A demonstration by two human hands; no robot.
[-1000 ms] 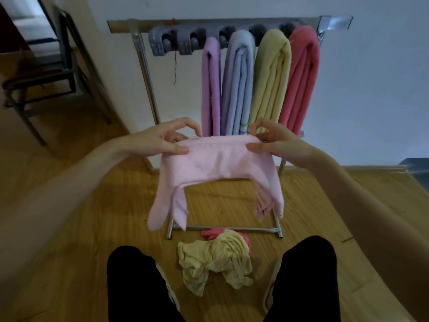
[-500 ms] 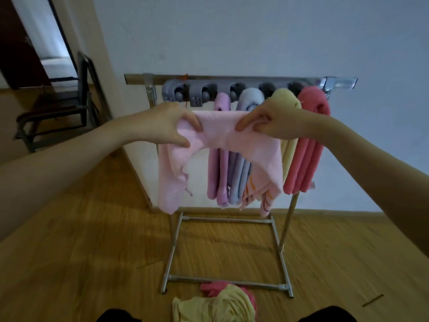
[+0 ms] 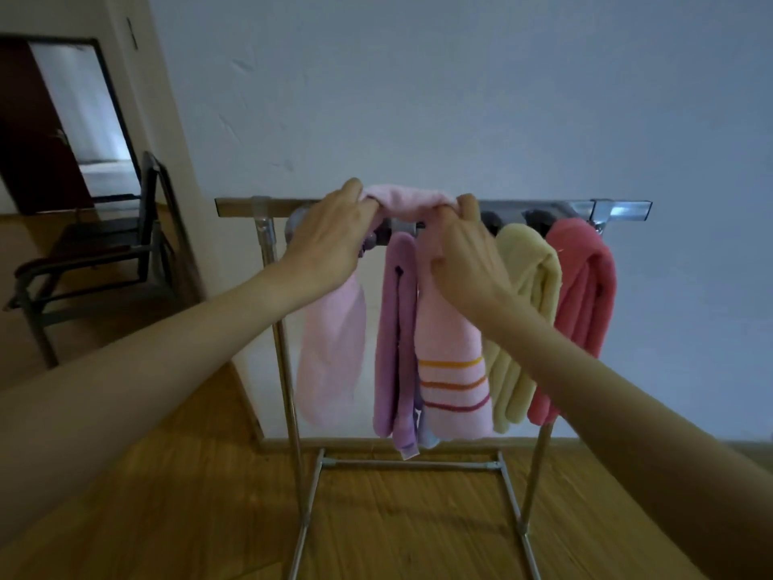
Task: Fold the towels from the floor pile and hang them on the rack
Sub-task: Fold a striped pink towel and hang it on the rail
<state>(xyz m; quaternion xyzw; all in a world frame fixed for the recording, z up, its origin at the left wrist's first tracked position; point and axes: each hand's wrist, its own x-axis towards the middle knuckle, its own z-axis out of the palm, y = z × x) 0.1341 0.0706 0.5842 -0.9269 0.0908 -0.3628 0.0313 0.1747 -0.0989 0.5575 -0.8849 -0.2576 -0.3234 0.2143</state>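
Pale blue-white wall (image 3: 460, 98) behind, wood floor (image 3: 188, 496) below. L hand (image 3: 330, 236) curled over the top bar of the rack (image 3: 619, 210), fingers gripping the light pink towel (image 3: 330, 353) at its left fold. R hand (image 3: 468, 257) also curled, pinching the same towel near the bar, knuckles toward the camera. Towel humps over the bar btwn both hands; one end hangs left, plain, the other hangs under the R hand w/ orange and red stripes. Purple towel (image 3: 395, 328) hangs btwn those two ends. Just right of the R hand: yellow towel (image 3: 531, 286), then coral towel (image 3: 585, 295), both draped on the rack. Dark chair (image 3: 92, 261) stands far left by a doorway (image 3: 79, 119).
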